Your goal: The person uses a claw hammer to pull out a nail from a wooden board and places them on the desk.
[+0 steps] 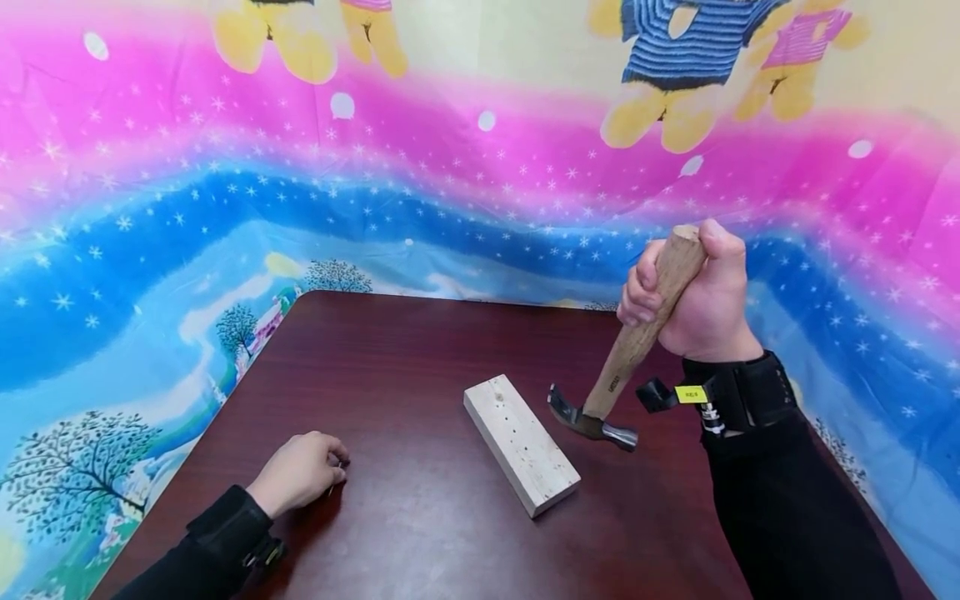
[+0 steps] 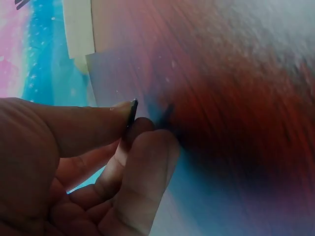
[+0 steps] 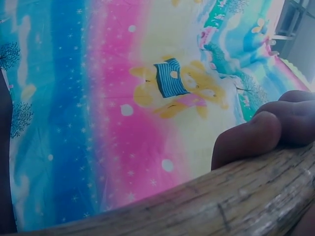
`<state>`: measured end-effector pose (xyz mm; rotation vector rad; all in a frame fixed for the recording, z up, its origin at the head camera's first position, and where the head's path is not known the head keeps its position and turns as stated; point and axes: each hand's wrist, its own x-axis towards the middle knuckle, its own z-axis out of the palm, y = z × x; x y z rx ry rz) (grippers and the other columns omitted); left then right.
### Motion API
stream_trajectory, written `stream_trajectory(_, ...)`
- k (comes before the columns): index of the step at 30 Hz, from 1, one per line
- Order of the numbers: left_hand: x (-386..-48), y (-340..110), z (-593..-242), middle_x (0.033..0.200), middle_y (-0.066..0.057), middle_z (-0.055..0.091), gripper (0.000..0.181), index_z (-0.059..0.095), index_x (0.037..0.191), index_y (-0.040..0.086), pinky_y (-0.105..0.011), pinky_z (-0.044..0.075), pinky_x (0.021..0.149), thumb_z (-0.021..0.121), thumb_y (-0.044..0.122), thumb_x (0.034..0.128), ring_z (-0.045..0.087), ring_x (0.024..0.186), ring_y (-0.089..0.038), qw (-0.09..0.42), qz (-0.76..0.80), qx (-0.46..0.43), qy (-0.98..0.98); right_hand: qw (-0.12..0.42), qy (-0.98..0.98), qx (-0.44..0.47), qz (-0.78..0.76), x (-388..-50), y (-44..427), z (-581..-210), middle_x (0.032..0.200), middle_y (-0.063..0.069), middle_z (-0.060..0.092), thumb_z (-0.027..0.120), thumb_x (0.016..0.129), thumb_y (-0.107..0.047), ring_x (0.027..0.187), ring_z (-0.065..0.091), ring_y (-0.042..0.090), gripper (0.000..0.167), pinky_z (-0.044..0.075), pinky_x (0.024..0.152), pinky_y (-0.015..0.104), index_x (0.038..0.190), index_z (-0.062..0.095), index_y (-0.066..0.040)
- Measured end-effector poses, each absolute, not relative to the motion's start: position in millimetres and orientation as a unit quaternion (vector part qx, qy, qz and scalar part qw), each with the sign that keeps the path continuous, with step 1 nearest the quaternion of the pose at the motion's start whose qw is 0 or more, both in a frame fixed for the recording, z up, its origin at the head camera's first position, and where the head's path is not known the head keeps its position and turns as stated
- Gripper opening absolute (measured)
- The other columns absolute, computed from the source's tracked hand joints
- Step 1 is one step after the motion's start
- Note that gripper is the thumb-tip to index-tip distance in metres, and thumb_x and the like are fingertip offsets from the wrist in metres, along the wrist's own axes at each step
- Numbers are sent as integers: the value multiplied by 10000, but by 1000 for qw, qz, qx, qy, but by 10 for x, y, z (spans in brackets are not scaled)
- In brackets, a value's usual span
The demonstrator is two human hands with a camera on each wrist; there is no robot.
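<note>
My right hand [image 1: 701, 296] grips a claw hammer by its wooden handle [image 1: 637, 342], head down and held above the table. The steel head [image 1: 588, 423] hangs just right of a pale wooden block [image 1: 522, 446], apart from it. In the right wrist view, curled fingers [image 3: 251, 135] lie over the handle [image 3: 197, 209]. My left hand [image 1: 300, 471] is low over the table, left of the block. Between its thumb and finger it pinches a small dark nail [image 2: 132, 112], seen best in the left wrist view. Several dark holes or nail heads dot the block's top.
The dark red-brown table [image 1: 390, 533] has a glossy surface. A patterned cloth [image 1: 450, 167] with bears and snowflakes hangs behind it and along its sides. A black strap with a small device [image 1: 720, 396] is round the right wrist.
</note>
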<state>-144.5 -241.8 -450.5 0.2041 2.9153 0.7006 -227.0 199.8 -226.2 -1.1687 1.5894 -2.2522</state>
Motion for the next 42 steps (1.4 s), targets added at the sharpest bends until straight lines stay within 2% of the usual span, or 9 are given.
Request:
stream_trajectory(6,-1457,-2421,-4518,835,5,682,122,758,941,94,-474,537,763,769,69,822,649,771,-186,74,213,65,972,80,528,-388,-752,-2267,2015,-2282,555,73,345,308,988,-518,483,317,246,607,325,507,432,678,507,-35)
stream_trajectory(13,-1452,-2390,-4571,754,30,621,108,726,916,104,-455,538,741,768,65,824,581,678,-143,105,199,47,973,83,534,-387,-747,-2282,2025,-2347,558,82,354,292,997,-500,483,313,249,606,332,510,422,684,522,-36)
stream_trajectory(20,-1425,-2374,-4537,784,16,634,123,718,931,95,-462,537,732,781,87,826,597,699,-163,99,186,44,976,90,536,-389,-744,-2305,2025,-2377,563,82,352,301,997,-522,487,315,249,610,332,515,421,692,528,-44)
stream_trajectory(32,-1498,-2359,-4504,767,10,624,112,703,921,88,-463,538,729,779,97,839,581,676,-158,106,182,40,977,65,547,-378,-744,-2309,2026,-2343,535,85,359,294,990,-529,463,330,253,627,334,484,437,658,506,-41)
stream_trajectory(39,-1481,-2309,-4440,640,8,539,129,642,829,85,-426,514,649,768,104,846,529,589,-164,85,166,52,981,64,542,-381,-746,-2319,2043,-2331,528,80,352,305,987,-525,456,319,254,625,322,469,437,653,507,-37)
stream_trajectory(41,-1463,-2278,-4384,660,-27,541,179,642,870,51,-436,517,642,782,158,845,551,602,-195,65,149,56,985,72,539,-383,-746,-2318,2049,-2334,538,81,350,302,991,-524,464,316,253,623,320,480,435,663,513,-38)
stream_trajectory(42,-1459,-2256,-4348,722,-79,574,241,654,946,22,-446,524,646,790,195,847,573,629,-222,49,141,60,987,76,538,-385,-746,-2318,2052,-2335,542,82,350,301,993,-522,469,316,253,621,321,487,434,669,518,-39)
